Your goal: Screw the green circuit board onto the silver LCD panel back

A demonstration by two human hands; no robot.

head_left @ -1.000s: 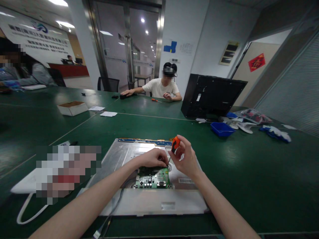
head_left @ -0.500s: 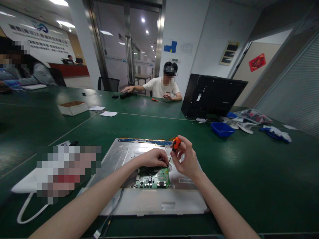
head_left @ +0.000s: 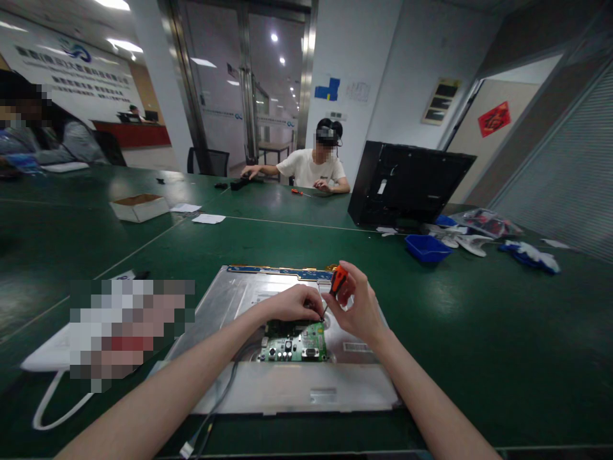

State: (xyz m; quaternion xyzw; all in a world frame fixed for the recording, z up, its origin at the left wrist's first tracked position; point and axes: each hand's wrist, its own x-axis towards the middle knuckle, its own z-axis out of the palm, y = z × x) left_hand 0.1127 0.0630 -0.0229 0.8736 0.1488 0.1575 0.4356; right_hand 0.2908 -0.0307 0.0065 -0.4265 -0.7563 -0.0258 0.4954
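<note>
Glass doors stand behind the far edge of a green tabletop. Toward its left lies an open white box, and nearer the near edge loops a white cable (what it joins is mostly blurred out). At the middle of the near edge lies a display panel, metal back upward, leaving its green circuit board within reach. The left hand bends its fingers over the board's far right corner, seemingly to steady something; whether they pinch anything, I cannot tell. Beside it, the right hand pinches an orange-and-black screwdriver by the handle between thumb and fingers, slanted, apparently so its shaft reaches that corner. Farther right, a black monitor, a blue tray and blue-and-white gloves sit apart, probably to leave working space.
</note>
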